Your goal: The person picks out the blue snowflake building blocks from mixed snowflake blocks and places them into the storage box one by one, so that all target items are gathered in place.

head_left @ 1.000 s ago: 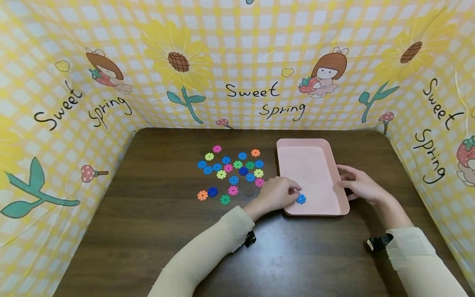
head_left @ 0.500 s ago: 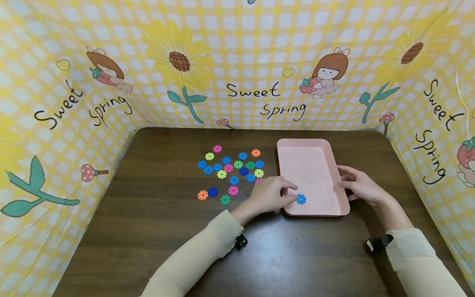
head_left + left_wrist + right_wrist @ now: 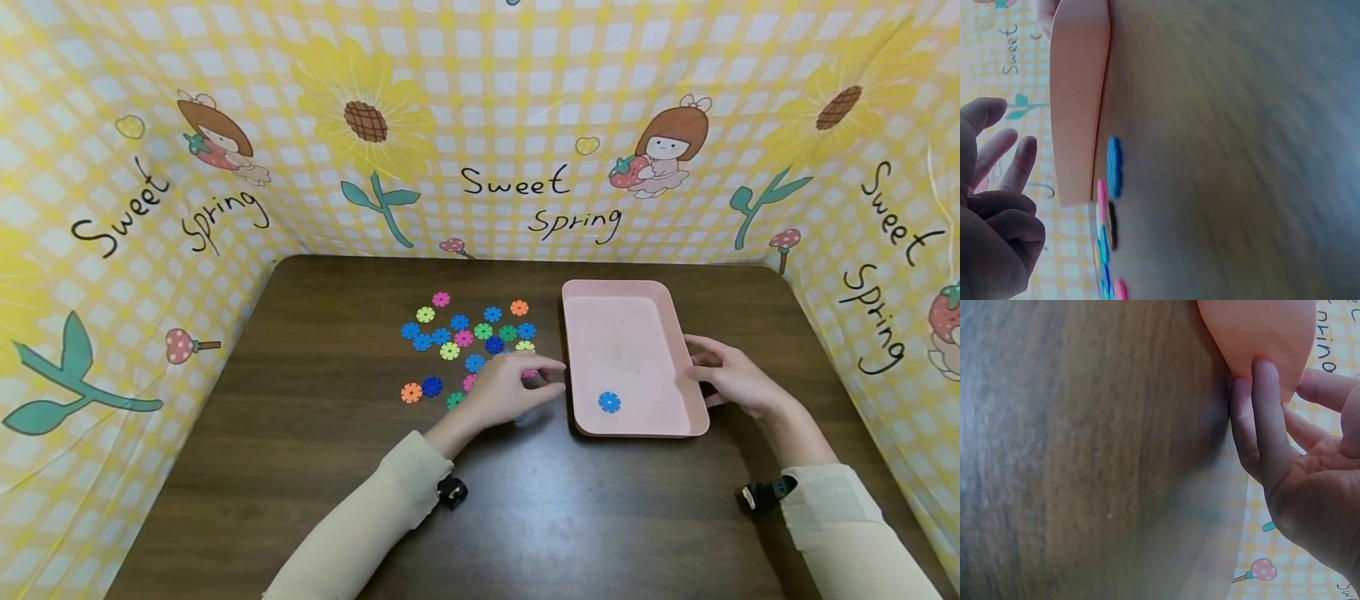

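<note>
In the head view my left hand (image 3: 504, 388) hovers above the right side of a spread of flat notched plastic discs. Its thumb and forefinger are apart, with nothing between them. It hides some discs; a blue disc (image 3: 1114, 167) shows in the left wrist view on the table near the tray. One blue disc (image 3: 609, 402) lies inside the pink tray (image 3: 632, 426), toward its near end. My right hand (image 3: 738, 379) holds the tray's right side, thumb at the rim and fingers (image 3: 1267, 412) against the outer wall.
Several discs in pink, yellow, green, orange and blue lie left of the tray, among them an orange disc (image 3: 411, 392) at the near left. The dark wooden table (image 3: 315, 467) is bounded by a yellow checked cloth (image 3: 510, 100) at the back and sides.
My left hand has drawn back leftward from inside the tray, leaving the blue disc there, and is now over the discs. The right hand stays on the tray.
</note>
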Tool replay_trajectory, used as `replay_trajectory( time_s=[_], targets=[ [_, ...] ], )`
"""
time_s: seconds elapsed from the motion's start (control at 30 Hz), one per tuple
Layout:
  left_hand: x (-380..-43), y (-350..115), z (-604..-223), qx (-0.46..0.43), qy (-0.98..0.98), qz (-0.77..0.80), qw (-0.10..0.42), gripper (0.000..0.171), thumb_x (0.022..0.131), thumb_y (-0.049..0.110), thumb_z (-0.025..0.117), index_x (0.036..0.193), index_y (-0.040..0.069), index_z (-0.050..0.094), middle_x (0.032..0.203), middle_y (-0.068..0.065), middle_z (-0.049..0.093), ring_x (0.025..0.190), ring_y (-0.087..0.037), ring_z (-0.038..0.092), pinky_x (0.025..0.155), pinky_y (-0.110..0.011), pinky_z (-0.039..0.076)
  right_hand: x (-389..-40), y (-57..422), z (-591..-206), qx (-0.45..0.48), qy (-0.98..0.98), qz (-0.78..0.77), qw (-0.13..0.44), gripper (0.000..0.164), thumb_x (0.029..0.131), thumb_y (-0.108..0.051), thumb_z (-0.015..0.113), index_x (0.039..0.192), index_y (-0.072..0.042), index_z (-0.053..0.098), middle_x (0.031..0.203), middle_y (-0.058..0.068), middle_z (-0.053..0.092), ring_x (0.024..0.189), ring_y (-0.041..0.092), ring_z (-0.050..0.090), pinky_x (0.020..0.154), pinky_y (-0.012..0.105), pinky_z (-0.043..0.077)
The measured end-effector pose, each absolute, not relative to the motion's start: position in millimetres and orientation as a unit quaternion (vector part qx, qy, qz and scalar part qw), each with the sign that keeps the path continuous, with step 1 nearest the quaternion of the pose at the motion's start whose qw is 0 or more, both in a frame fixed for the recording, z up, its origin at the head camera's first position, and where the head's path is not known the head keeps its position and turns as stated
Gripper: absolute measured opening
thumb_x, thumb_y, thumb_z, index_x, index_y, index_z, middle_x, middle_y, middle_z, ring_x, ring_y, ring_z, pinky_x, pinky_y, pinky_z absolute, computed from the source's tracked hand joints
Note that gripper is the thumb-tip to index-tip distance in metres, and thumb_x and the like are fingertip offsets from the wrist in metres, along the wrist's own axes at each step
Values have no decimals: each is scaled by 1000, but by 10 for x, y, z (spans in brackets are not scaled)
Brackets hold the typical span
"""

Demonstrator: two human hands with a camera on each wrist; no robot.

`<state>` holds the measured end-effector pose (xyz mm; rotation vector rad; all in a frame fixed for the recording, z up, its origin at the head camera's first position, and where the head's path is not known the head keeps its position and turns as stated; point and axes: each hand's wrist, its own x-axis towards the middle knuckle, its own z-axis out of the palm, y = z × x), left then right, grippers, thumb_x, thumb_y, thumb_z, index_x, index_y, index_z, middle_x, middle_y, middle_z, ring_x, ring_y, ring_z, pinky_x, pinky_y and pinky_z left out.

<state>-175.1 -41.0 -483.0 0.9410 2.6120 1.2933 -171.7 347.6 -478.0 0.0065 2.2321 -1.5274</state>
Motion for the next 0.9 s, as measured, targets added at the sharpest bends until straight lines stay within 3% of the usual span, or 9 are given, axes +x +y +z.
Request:
replay_trajectory(
  time_s=[0.27, 0.53, 0.67, 0.9],
  targets=[
    [-1779, -761, -4869, 256, 880, 400, 16, 32, 96, 35, 77, 123, 18, 78, 101, 10, 73, 93, -10, 68, 72, -31, 53, -1704, 3468, -4768, 3, 805, -554, 213, 73, 104, -8, 58, 164, 0, 17, 144, 43, 40, 98, 26, 69, 71, 49, 61],
    [-1873, -1110, -4894, 174, 911, 374, 12, 31, 94, 33, 79, 121, 19, 79, 100, 10, 72, 65, -13, 55, 46, -31, 34, -1707, 3468, -4767, 3, 806, -552, 214, 72, 104, -8, 58, 163, 0, 17, 143, 43, 40, 97, 25, 69, 72, 49, 61],
    [-1924, -1239, -4916, 139, 922, 361, 24, 31, 94, 36, 78, 122, 21, 78, 99, 9, 71, 64, -17, 52, 45, -31, 32, -1705, 3467, -4765, 3, 806, -552, 214, 72, 104, -8, 58, 163, 0, 18, 143, 43, 40, 97, 25, 69, 72, 49, 61],
    [-1995, -1329, -4944, 100, 941, 321, 37, 34, 92, 40, 80, 121, 23, 78, 94, 8, 68, 77, -15, 59, 59, -36, 48, -1705, 3467, -4762, 4, 806, -550, 217, 73, 104, -9, 59, 164, -1, 17, 144, 42, 40, 100, 27, 68, 72, 48, 61]
  ],
)
